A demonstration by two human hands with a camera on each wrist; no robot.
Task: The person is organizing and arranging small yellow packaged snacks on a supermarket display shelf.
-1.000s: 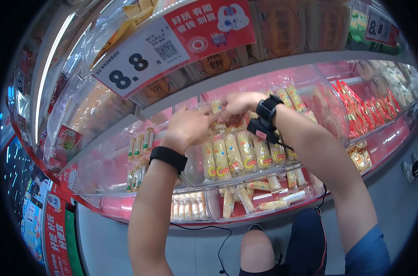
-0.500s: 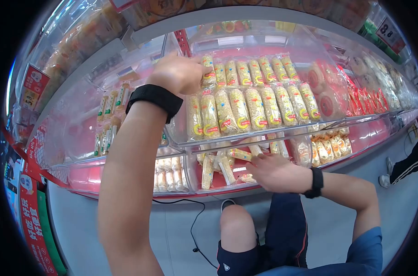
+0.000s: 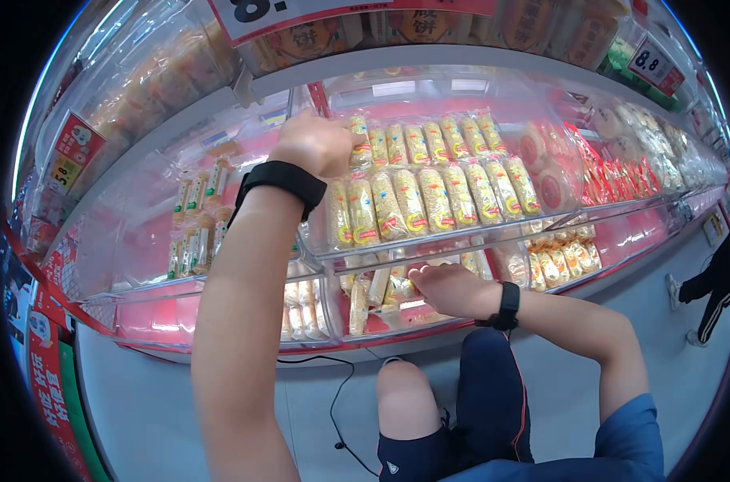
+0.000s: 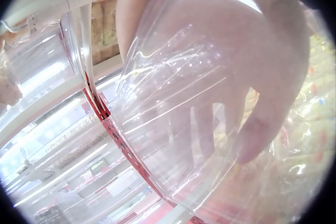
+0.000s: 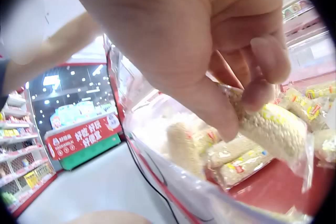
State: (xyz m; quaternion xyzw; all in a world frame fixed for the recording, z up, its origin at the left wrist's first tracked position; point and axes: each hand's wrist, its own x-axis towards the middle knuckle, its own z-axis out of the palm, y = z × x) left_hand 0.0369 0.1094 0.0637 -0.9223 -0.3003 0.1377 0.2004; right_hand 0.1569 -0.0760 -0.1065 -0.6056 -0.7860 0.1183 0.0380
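Note:
My left hand (image 3: 315,145) is at the back left of a clear upper bin, beside the end packet (image 3: 359,138) of a row of wrapped puffed-grain rolls. Seen through a clear plastic wall in the left wrist view, its fingers (image 4: 202,134) are extended and spread apart. Low in the bin beneath, my right hand (image 3: 455,291) pinches a wrapped puffed-grain roll (image 5: 278,129) between thumb and fingers. More such rolls (image 5: 239,163) lie loosely around it on the red bin floor. Two neat rows of rolls (image 3: 409,201) fill the upper bin.
Green-labelled packets (image 3: 190,193) lie in the bin to the left. Red packets (image 3: 622,177) and round wrapped cakes (image 3: 551,186) are at the right. A shelf edge (image 3: 413,60) overhangs the bins. A black cable (image 3: 337,410) runs along the floor; another person's legs (image 3: 706,289) show far right.
My right hand has moved from the upper bin down to the lower one, then slightly left, and now pinches a roll. The left hand stays near the back left. Both upper rows now show more fully.

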